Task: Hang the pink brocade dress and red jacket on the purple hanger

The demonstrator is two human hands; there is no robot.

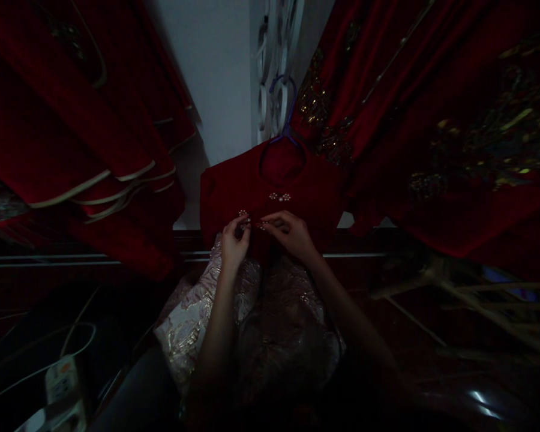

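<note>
Left hand (234, 241) pinches beaded flower clasp (243, 213) | right hand (292, 231) pinches small beaded piece (261, 225), just beside | both at frame centre, before red round-necked garment (234, 183) | joined beaded ornament (280, 197) above them | blue hanger (287, 130), upper centre

Scrollwork grille (261, 108): white, upright, with the hook of a blue-purple hanger (287, 131) at it.
Hanger: carries a round-necked red garment (234, 180).
Garment front: beaded fastenings (279, 197) below the neckline.
Dark surface, lower left (114, 333): a white power strip (62, 379) and white cable (95, 331) on it.
</note>
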